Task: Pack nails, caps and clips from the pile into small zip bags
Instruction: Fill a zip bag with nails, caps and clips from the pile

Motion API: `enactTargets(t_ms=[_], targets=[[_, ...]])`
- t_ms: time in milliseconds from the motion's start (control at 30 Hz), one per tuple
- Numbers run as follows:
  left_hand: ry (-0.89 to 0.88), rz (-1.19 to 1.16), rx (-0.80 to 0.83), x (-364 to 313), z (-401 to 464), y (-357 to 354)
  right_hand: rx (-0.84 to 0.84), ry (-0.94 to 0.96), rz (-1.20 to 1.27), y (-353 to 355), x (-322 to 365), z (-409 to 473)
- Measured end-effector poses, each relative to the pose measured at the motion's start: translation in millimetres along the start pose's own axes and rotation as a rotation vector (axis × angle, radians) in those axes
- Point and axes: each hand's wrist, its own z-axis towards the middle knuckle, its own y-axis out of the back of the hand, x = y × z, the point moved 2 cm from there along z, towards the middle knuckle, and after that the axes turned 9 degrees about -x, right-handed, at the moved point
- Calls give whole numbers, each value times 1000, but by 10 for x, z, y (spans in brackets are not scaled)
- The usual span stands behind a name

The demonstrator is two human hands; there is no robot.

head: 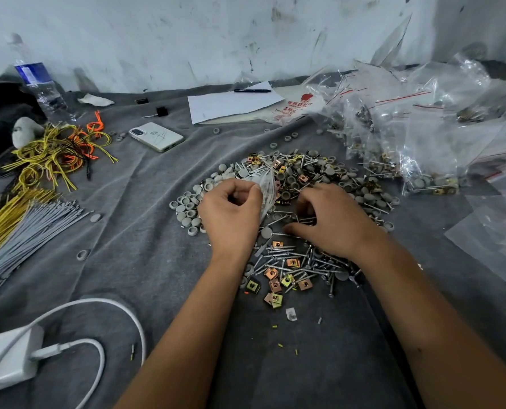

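Left hand point(231, 212) pinches a small clear zip bag point(267, 188) by its edge, fingers curled, held over the pile point(293, 219) of nails, grey caps and brass clips on the grey cloth point(133, 237). Right hand point(328, 219) is palm down on the pile, fingers curled into the nails point(278, 258); can't tell if anything is actually picked up. Risks: bag mouth looks barely open, so parts could miss and scatter; sharp nail tips could puncture the thin film or prick fingers; tangled nails could drag caps point(186, 208) or clips point(275, 286) along, giving a wrong count. Filled bags point(423, 149) lie right of the pile.
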Motion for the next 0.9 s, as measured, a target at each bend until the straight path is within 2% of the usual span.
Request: enactTargets(t_ms=[100,233,433,600,767,900], targets=[[-1,0,-4,0,-3,1,-3,-51,27,8,-6,-4],[6,3,5,3,1,-6,-41,-24,115,51,5,-4],[-10,23,63,-9,-12,-21,-323,-104,388,112,-10,14],[-80,49,160,-15,-50,-48,-480,-112,609,149,78,4],[-143,55,231,-23,-90,-94,-486,-12,579,129,196,-25],[-99,29,229,-4,-81,-94,-519,13,510,122,198,-45]])
